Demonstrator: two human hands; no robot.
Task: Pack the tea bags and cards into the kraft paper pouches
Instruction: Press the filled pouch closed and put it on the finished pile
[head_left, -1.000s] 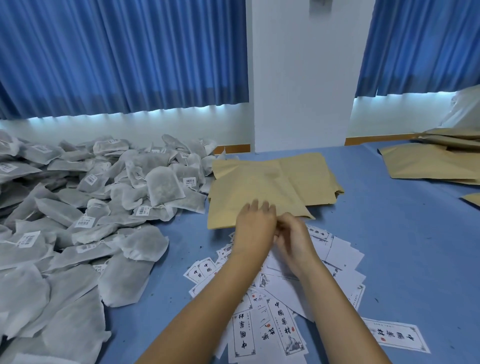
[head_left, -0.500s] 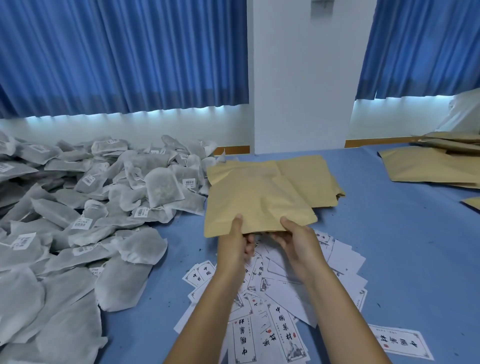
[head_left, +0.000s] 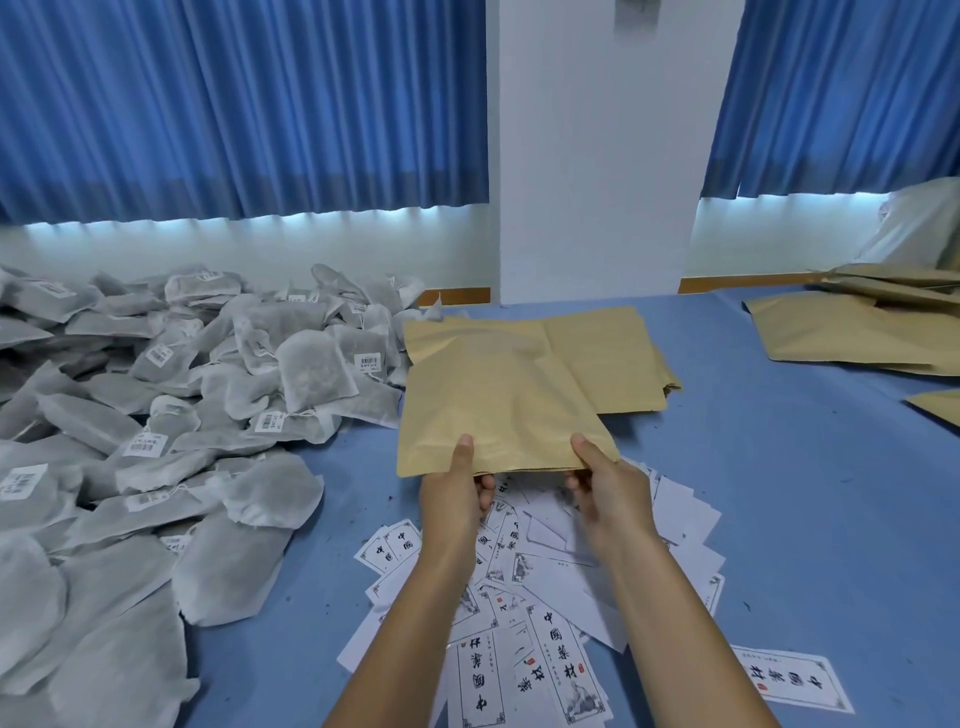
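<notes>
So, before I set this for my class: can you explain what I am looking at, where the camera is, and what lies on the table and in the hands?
There is no machine here: these are a person's two bare hands. The camera sits on the person's head and looks forward and down, so the arms reach in from the bottom edge. On the blue table lie a heap of grey tea bags at the left, loose printed cards near the person, and a stack of brown paper pouches further back, with more pouches at the far right. The left hand and right hand each pinch the near edge of one pouch, thumbs on top.
</notes>
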